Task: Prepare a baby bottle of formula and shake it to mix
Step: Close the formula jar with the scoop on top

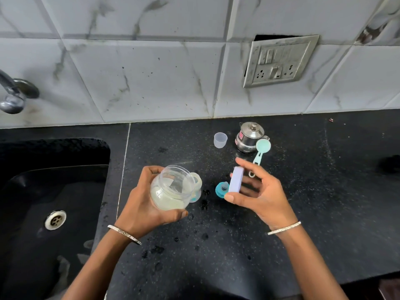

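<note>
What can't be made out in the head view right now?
Head view only:
Partly hidden: the teal collar, behind the lilac piece held in the right hand.
Covered: the bottle, its lower side inside the left hand grip.
Blurred by motion: the right hand's far fingers.
Lidded: the steel pot, contents unseen.
Cut by the left edge: the tap.

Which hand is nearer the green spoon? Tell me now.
Right. The right hand, pinching a pale purple piece, sits just in front of the green spoon, fingers overlapping its handle. The left hand is far off to its left, gripping the open bottle.
</note>
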The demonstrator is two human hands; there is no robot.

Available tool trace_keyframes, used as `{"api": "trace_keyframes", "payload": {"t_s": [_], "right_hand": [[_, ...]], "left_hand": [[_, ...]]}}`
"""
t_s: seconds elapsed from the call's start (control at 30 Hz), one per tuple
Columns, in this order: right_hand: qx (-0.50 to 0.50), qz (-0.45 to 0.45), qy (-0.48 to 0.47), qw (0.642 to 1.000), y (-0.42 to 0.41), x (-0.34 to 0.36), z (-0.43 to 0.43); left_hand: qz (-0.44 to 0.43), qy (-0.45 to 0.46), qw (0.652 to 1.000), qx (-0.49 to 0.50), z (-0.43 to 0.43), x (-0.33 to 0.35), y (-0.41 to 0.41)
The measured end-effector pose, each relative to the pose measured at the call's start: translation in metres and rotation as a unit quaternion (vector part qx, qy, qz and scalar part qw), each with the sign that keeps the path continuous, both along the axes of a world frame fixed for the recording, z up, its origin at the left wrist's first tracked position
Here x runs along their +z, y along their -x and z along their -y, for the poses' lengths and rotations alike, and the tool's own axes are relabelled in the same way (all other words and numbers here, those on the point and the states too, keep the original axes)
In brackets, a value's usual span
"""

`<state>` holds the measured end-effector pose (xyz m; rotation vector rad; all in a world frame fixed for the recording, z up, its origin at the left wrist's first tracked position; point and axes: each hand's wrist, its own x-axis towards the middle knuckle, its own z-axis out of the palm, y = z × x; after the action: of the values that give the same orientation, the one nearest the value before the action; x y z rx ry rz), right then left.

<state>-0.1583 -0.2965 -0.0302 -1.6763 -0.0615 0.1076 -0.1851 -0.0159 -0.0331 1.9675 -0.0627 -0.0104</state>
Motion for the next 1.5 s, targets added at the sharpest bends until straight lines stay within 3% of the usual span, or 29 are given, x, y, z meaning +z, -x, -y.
{"api": "trace_keyframes", "payload": {"t_s": [0.13,0.23,0.4,0.63,0.8,0.9,1.2,1.5], "right_hand": [[0.070,0.030,-0.139,0.987,0.011,0.026,-0.042],[0.104,0.056,-0.121,0.986,0.014,0.024,-0.065],[0.080,0.066,-0.096,0.990,0.015,0.018,-0.071],[0.083,0.081,0.013,0.993,0.013,0.008,-0.042],[0.141,0.080,0.081,0.984,0.008,0.012,-0.030],[0.186,0.098,0.158,0.965,0.003,0.024,-0.027],[0.267,0.135,0.250,0.921,-0.015,0.050,-0.026],[0.166,0.132,0.334,0.918,-0.017,0.070,-0.043]], "left_hand": [[0.001,-0.009,1.000,-0.015,0.012,-0.001,0.002],[0.005,-0.008,1.000,-0.026,0.021,0.000,0.006],[0.013,0.006,1.000,-0.028,0.024,0.001,0.011],[0.012,0.019,0.999,-0.030,0.024,0.000,0.014],[0.033,-0.012,0.998,-0.048,0.028,0.001,0.011],[0.044,-0.040,0.997,-0.052,0.030,0.004,0.010],[0.100,-0.180,0.976,-0.074,0.028,0.021,0.000],[0.101,-0.184,0.976,-0.058,0.029,0.027,0.000]]}}
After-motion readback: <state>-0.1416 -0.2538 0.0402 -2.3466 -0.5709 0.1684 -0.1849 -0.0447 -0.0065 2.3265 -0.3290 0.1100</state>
